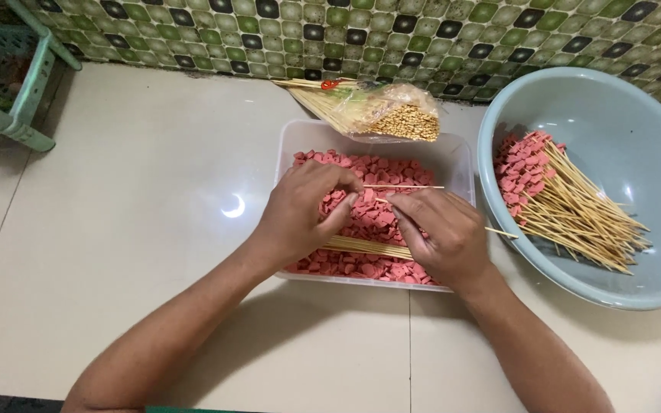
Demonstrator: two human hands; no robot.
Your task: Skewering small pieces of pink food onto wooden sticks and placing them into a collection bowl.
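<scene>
we find the left hand (300, 210) pinching pink sausage slices (361, 218) over the clear tub (460, 164); the right hand (441, 233) grips a bamboo skewer (407, 186) there.

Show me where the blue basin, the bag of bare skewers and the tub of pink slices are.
blue basin (613, 115): head view, bare inner wall.
bag of bare skewers (392, 111): head view, middle of the bag.
tub of pink slices (300, 138): head view, clear back-left wall.
</scene>
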